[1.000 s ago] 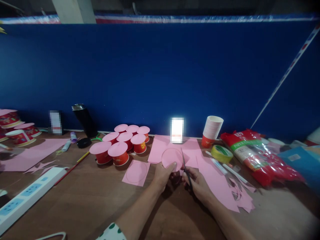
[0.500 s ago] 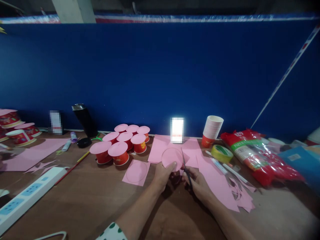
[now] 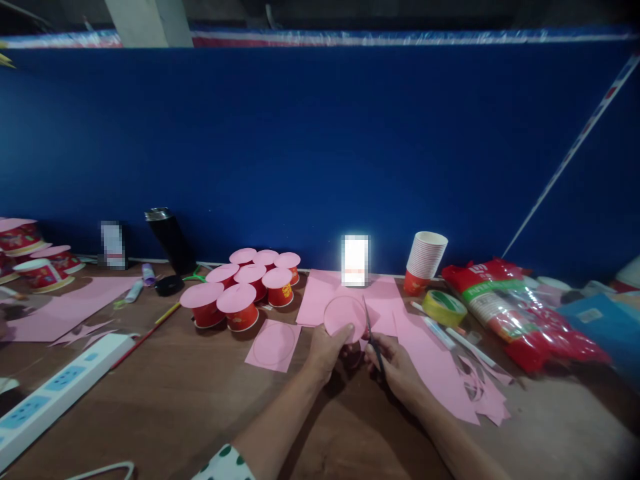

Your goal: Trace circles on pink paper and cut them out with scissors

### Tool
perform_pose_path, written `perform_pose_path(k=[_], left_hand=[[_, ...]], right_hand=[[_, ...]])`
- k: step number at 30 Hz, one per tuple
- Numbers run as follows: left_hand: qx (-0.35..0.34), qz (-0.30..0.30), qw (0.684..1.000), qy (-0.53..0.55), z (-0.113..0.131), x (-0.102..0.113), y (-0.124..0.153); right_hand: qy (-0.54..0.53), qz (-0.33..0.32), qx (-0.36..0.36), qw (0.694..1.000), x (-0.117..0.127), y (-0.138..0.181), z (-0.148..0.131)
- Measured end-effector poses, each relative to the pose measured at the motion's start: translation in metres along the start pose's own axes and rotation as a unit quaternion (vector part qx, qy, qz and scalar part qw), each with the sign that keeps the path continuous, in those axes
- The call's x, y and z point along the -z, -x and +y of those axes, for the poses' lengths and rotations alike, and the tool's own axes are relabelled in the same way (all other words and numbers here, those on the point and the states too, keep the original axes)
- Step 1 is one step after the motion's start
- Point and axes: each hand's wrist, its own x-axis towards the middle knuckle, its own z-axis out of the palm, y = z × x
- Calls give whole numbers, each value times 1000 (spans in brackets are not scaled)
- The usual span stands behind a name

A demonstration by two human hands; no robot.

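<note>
A piece of pink paper [image 3: 343,313] with a drawn circle is pinched in my left hand [image 3: 327,350], thumb on top. My right hand [image 3: 395,363] is closed round a pair of scissors [image 3: 371,327], whose blades point away from me along the right edge of the paper. The handles are partly hidden by my fingers. On the table to the left lies a pink square [image 3: 273,345] with a circle drawn on it. Behind it stand several red paper cups [image 3: 237,312] topped with pink discs.
Pink sheets [image 3: 315,293] lie behind my hands, with a bright phone-like screen [image 3: 355,261] upright there. To the right are stacked cups [image 3: 426,257], yellow tape [image 3: 444,308], paper scraps [image 3: 483,397] and a red cup package [image 3: 520,310]. A power strip [image 3: 65,390] and black flask [image 3: 170,240] are left.
</note>
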Motion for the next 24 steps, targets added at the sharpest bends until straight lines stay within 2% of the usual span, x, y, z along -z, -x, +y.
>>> perform_pose_path(k=[7,24], left_hand=[[-8,-7,1000,-16,0,1,0],[1,-5,1000,-7,1,0,1]], right_hand=[[3,5,-12,1000,-1,1,-2],[27,3,17,999,1,0,0]])
